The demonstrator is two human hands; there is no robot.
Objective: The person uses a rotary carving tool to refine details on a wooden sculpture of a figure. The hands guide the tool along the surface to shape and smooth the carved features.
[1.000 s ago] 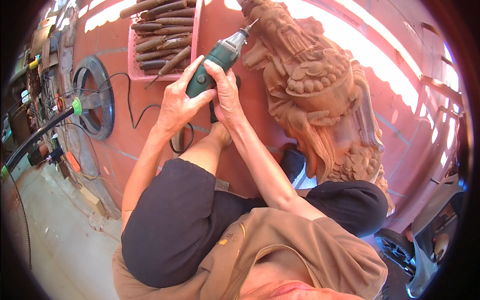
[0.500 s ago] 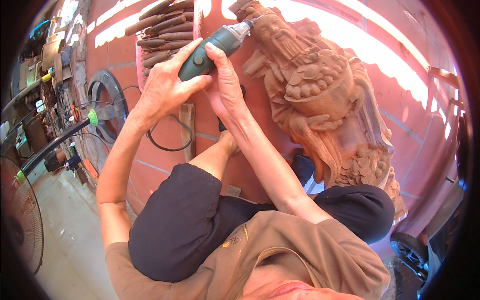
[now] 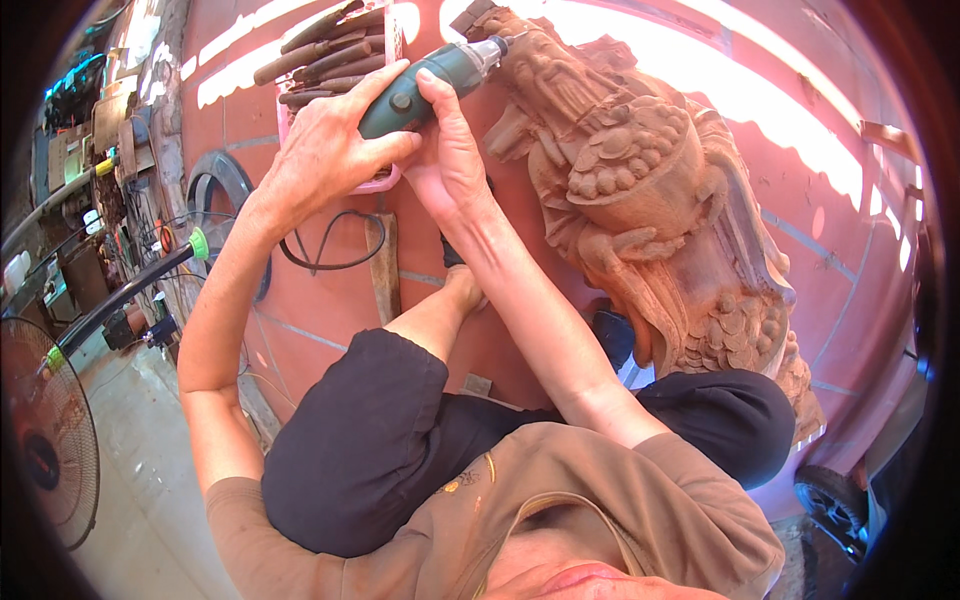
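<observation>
A green die grinder point(image 3: 425, 95) with a silver nose is held in both my hands. My left hand point(image 3: 325, 150) wraps round its body from the left. From below, my right hand point(image 3: 447, 165) grips it, thumb and fingers pressed along its side. The grinder's tip points at the upper end of a carved wooden statue point(image 3: 610, 240), beside its bearded head; whether the bit touches the wood I cannot tell. The brown figure lies to my right on the floor, with a carved basket of round pieces across its middle.
Several wooden-handled tools point(image 3: 330, 65) lie in a pink crate point(image 3: 380, 183) beyond my left hand. A black cable point(image 3: 345, 264) loops over the red tiled floor near a wooden strip point(image 3: 384, 285). At far left stands a fan point(image 3: 75, 455); a wheel point(image 3: 832, 500) shows at lower right.
The whole view has shifted slightly. Both hands keep their grip on the grinder, and its tip stays by the statue's head. The cable loop has shifted a little.
</observation>
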